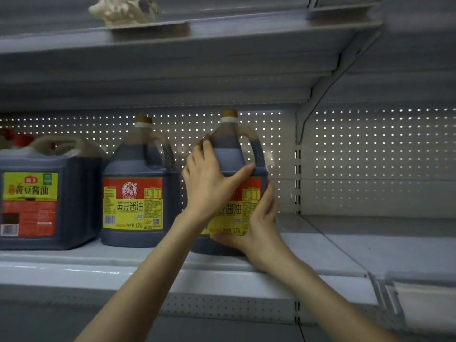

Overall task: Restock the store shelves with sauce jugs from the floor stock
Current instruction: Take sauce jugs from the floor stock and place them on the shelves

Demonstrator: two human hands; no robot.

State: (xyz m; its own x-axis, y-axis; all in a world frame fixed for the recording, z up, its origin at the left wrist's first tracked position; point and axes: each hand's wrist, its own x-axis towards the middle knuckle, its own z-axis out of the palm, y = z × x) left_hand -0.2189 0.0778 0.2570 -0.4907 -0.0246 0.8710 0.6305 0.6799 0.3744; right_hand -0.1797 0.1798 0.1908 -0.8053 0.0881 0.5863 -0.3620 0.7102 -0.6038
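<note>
Two hands grasp one jug (228, 154) of dark sauce at the centre of the frame. The left hand (212, 186) curls over the jug's shoulder, fingers round its left side and thumb stretched across the front. The right hand (259, 225), lower down, cups the bottom right corner, fingers running up the side past the yellow and red label. The jug stands upright, long axis vertical, cap on top and loop handle at its upper right. Its base looks to rest on the shelf (320, 250), close to the front edge. Just left of it stands a second jug (134, 169) of the same kind, set further back. The coming move is probably a push straight back, away from both hands, to line the two up. Further left is a bigger square jug (49, 218). To the right the shelf is bare. At upper left, a pale ornament (123, 11) sits on the top shelf (222, 40)
</note>
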